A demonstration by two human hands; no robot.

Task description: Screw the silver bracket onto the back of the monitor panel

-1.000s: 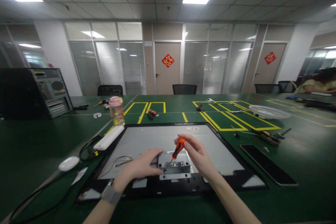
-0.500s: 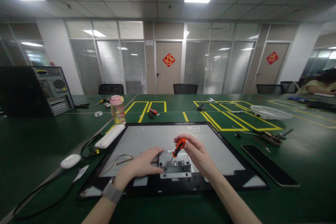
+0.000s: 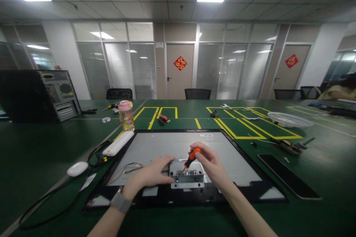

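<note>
A silver metal bracket (image 3: 189, 185) with a row of ports lies near the front edge of a large flat display panel (image 3: 167, 142), grey-backed with a black frame. At the bracket's left end, my left hand (image 3: 155, 172) grips it, thumb on the near side and fingers on the far side. My right hand (image 3: 208, 159) is closed on an orange-and-black screwdriver (image 3: 191, 158). The screwdriver tilts, its shaft running down to the bracket's front left corner beside my left thumb. Thin wires (image 3: 126, 168) lie on the panel left of my left hand.
A phone (image 3: 289, 176) lies right of the panel. To the left are a white bar (image 3: 118, 143), a white mouse (image 3: 77, 169), black cables (image 3: 52, 196) and a pink-lidded bottle (image 3: 126, 116). An open computer case (image 3: 36, 94) stands far left. Another person (image 3: 339, 90) sits far right.
The whole view has shifted slightly. The screwdriver's handle has turned a little in my right hand, with its tip at the same corner of the bracket. My left hand stays in place.
</note>
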